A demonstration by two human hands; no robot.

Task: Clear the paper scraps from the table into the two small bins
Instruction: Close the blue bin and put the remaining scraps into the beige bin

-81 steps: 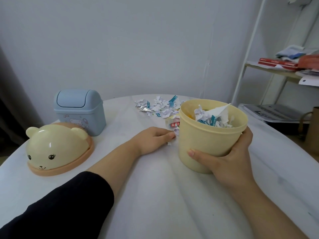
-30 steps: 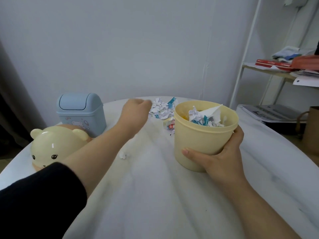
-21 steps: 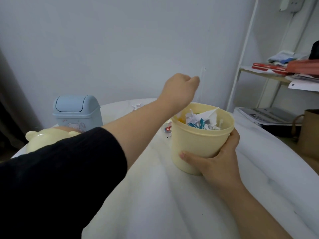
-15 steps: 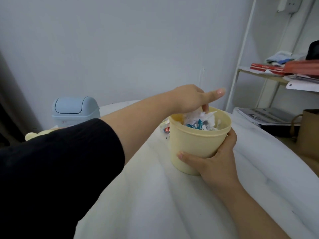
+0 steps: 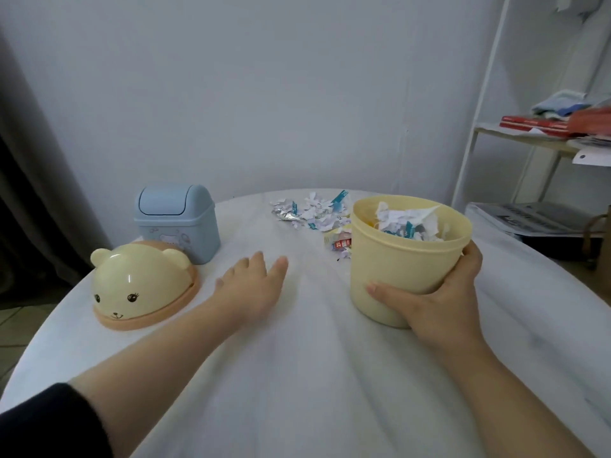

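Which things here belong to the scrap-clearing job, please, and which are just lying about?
Job: paper scraps; yellow bin, gripped by right hand; blue bin; bear lid; left hand.
Lying about: red books and cloth on the shelf; printed sheets lower down.

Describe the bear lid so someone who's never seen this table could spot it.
Look left on the white table. Just in front of the blue swing-top bin sits the bear lid, a cream dome. Only it has ears and a painted face.

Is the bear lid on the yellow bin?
No, the bear lid lies on the table, while the yellow bin stands open in the right hand.
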